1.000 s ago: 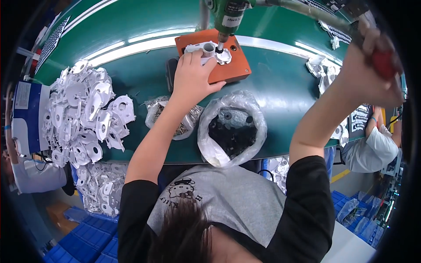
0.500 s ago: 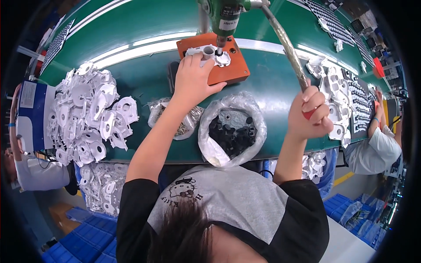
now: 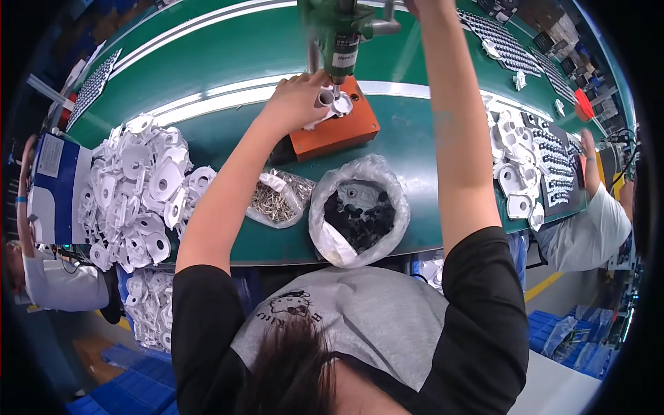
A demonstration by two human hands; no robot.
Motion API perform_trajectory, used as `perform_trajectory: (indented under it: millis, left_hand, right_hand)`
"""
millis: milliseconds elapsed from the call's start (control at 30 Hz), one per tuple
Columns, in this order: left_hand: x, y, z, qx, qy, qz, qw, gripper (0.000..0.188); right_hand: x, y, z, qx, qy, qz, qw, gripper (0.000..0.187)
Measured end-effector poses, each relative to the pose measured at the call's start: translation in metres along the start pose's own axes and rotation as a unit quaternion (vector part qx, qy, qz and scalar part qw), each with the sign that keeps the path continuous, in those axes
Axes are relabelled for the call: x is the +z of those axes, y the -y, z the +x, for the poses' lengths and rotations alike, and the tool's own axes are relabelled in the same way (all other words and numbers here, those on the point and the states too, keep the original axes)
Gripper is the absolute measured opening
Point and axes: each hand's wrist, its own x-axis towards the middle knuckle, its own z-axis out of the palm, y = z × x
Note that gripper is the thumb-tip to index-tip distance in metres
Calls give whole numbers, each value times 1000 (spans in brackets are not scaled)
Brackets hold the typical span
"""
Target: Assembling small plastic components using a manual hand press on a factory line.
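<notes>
My left hand is closed over a white plastic part, holding it on an orange block. The part has a round collar beside my fingers. The tip of a green hand press comes down onto the part. My right arm is stretched far forward, and my right hand is cut off by the upper edge, so its fingers and any grip on the press lever are hidden. Near me stands a clear plastic bag of small black parts. Left of it lies a bag of metal screws or pins.
White plastic parts are heaped at the left, with another pile at the right beside a dark tray of small parts. Co-workers sit at both sides; a co-worker's hand is near the tray. Blue crates stand below.
My right hand has pushed forward from beside the table's right part to the upper edge, and the lever has swung out of view. The view has shifted slightly; my left hand stays on the white part.
</notes>
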Motion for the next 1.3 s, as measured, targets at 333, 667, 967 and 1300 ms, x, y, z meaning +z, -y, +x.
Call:
perform_trajectory:
  millis: [333,667,967,1300]
  left_hand:
    - [-19,28,-90,-146,-77,-527,834,39]
    - [-31,-15,-161,-101,-199,-605,764,59]
    - [-44,-34,-175,-104,-232,-539,803,63]
    - [-26,5,-152,-249,-144,-546,787,53]
  right_hand:
    - [-148,-98,-88,56,-27,-262,963,33]
    - [-342,-129,-111,358,-92,-808,459,60]
    - [-334,-131,-122,347,-45,-815,461,49]
    - [-261,-94,-196,12,54,-665,745,24]
